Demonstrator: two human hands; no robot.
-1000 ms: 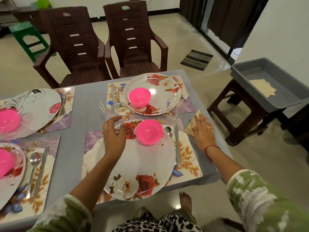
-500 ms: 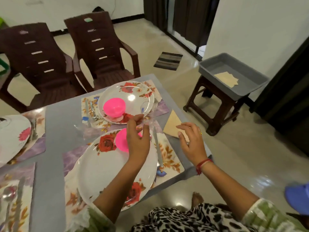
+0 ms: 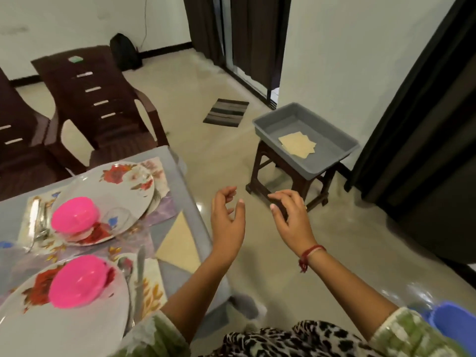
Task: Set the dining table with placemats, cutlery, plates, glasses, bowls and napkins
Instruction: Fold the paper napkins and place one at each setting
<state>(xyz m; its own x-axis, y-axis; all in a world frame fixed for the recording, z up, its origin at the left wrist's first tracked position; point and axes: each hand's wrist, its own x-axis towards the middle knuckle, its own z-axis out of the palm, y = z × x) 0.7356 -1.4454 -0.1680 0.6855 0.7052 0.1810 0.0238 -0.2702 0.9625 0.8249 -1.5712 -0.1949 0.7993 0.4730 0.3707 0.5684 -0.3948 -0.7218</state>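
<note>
Two floral plates sit on placemats at the grey table's (image 3: 188, 199) right end, the far plate (image 3: 123, 186) and the near plate (image 3: 64, 323), each with a pink bowl, the far bowl (image 3: 74, 215) and the near bowl (image 3: 77, 282). A clear glass (image 3: 117, 219) lies by the far plate. A folded beige napkin (image 3: 180, 240) lies near the table edge. A knife (image 3: 139, 276) and spoon (image 3: 126, 266) lie right of the near plate. My left hand (image 3: 228, 220) and my right hand (image 3: 291, 217) hover off the table's edge over the floor, fingers loosely curled, holding nothing.
A grey bin (image 3: 306, 140) holding more beige napkins (image 3: 296, 144) stands on a brown stool (image 3: 288, 176) to the right. Two brown plastic chairs (image 3: 98, 106) stand behind the table. A striped mat (image 3: 226, 112) lies on the floor. A blue object (image 3: 453, 320) shows at the bottom right.
Both hands have left the table: the left let go of the glass, the right left the napkin. They moved right, off the edge. The view has swung right toward the bin.
</note>
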